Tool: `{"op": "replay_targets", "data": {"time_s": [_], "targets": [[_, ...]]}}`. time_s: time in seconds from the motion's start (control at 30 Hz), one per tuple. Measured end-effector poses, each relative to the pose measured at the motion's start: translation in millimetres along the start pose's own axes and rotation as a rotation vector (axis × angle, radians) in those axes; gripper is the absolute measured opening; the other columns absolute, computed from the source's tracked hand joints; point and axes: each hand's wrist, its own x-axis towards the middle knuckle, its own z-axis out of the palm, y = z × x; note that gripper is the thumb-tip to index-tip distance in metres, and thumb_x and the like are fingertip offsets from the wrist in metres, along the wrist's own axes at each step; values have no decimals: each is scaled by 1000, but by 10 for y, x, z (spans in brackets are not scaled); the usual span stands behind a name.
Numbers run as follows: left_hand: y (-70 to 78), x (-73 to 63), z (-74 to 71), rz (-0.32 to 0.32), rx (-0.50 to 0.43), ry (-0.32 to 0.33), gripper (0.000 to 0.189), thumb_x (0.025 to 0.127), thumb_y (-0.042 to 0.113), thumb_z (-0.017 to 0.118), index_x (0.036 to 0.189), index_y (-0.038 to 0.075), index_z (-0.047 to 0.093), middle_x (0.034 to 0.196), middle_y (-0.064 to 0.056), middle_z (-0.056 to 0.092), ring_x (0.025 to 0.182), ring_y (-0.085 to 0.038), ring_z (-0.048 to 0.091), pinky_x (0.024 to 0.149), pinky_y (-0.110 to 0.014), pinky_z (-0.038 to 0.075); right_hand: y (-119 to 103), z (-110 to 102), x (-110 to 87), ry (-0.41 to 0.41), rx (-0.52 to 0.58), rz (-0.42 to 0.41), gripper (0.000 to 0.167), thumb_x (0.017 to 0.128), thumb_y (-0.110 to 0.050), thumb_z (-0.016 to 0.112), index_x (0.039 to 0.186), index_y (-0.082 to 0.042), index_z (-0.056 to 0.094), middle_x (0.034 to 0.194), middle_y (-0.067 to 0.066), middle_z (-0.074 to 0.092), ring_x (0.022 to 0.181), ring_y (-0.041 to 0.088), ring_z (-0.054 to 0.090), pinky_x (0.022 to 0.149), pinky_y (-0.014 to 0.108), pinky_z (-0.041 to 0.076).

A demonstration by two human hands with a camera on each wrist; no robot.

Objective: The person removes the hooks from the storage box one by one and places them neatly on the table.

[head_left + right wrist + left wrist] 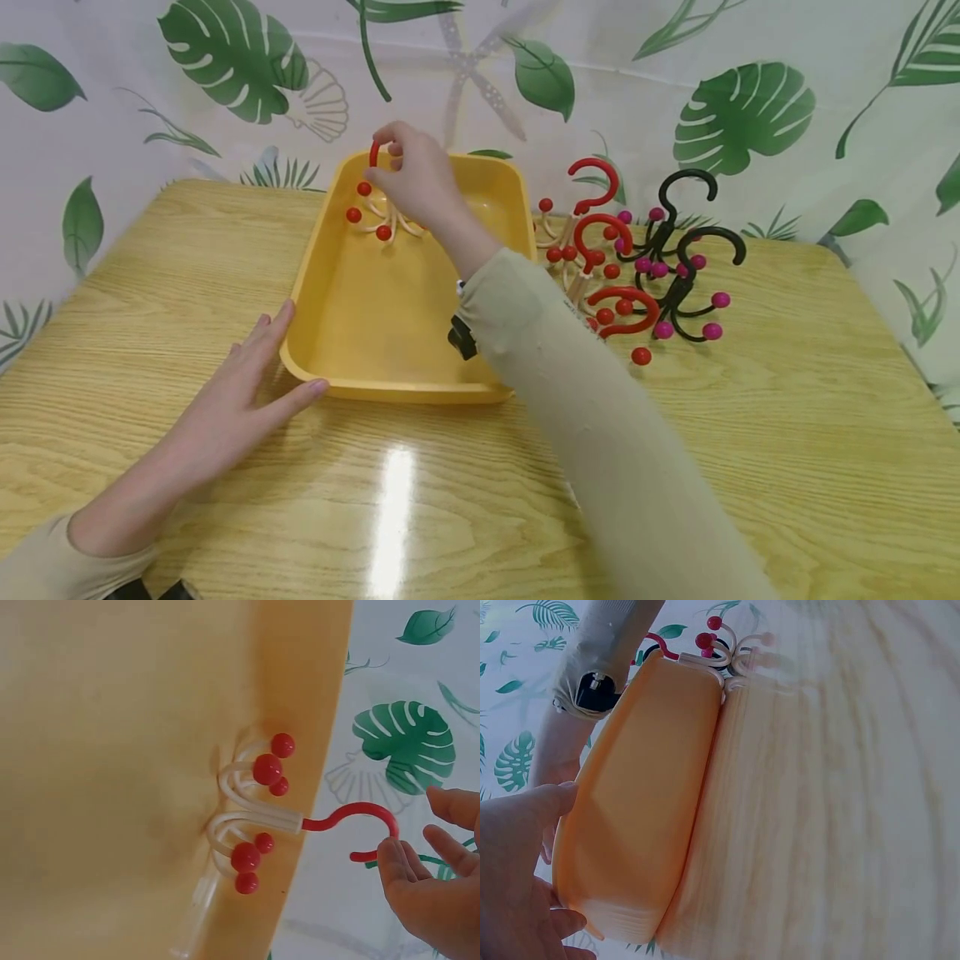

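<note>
A multi-prong hanging hook (281, 817), with a red curved top and pale arms tipped in red balls, stands upright in the far left corner of the yellow tray (405, 393). Around its red top is my right hand (423, 171). The right wrist view shows the thumb against the curve and the other fingers spread apart from it. At the tray's near left corner, my left hand (236, 396) touches the rim with fingers and thumb stretched wide. In the left wrist view the tray's outer wall (641, 795) lies beside the left thumb (559, 796).
Right of the tray stand several more hooks: red-topped ones (600, 179) with pale arms, and black ones (678, 292) with magenta balls. Their arms crowd together and overlap. The wooden table (787, 417) meets a leaf-patterned cloth (615, 92) behind.
</note>
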Motion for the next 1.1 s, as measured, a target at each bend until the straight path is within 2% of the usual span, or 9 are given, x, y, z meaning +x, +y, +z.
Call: {"op": "replay_targets", "data": {"time_s": [0.2,0.3,0.53,0.8,0.93,1.1], "targets": [[-1,2,-12,10,-13,-1,86,93,50,54,154,26,-2,159,0,1,145,-27,-2,115,-53,-1,66,74,59,-32,59,60,41,93,-19,63,132,-16,53,133,5,52,119,16,50,96,21,43],[-3,5,-11,16,-16,1,86,94,50,54,154,26,-2,159,-1,1,145,-29,-2,114,-54,-1,92,105,80,-65,94,49,46,93,-20,64,137,-18,51,137,3,50,124,16,47,99,22,41],[2,6,-16,17,-17,1,85,94,50,54,154,25,-1,159,-3,2,145,-29,-1,114,-55,-1,131,154,109,-138,132,32,56,92,-22,64,145,-21,43,145,-8,43,130,11,40,103,19,37],[15,4,-18,-1,-13,-3,86,93,51,55,154,27,-2,159,-2,2,145,-28,-2,115,-53,-1,150,184,124,-83,214,46,52,91,-16,66,140,-16,48,138,-4,50,125,11,45,99,15,38],[16,1,-15,6,-14,-5,86,94,51,54,154,26,-2,159,-5,2,144,-31,-2,114,-56,-1,142,186,104,-33,256,30,45,90,-11,66,134,-12,53,128,2,55,115,14,52,92,15,44],[13,-3,-9,9,-12,0,85,94,50,54,154,26,-2,159,-5,1,144,-32,-2,114,-55,-1,112,172,46,-6,300,19,37,90,-8,66,127,-9,58,118,4,58,105,15,57,83,15,48]]}}
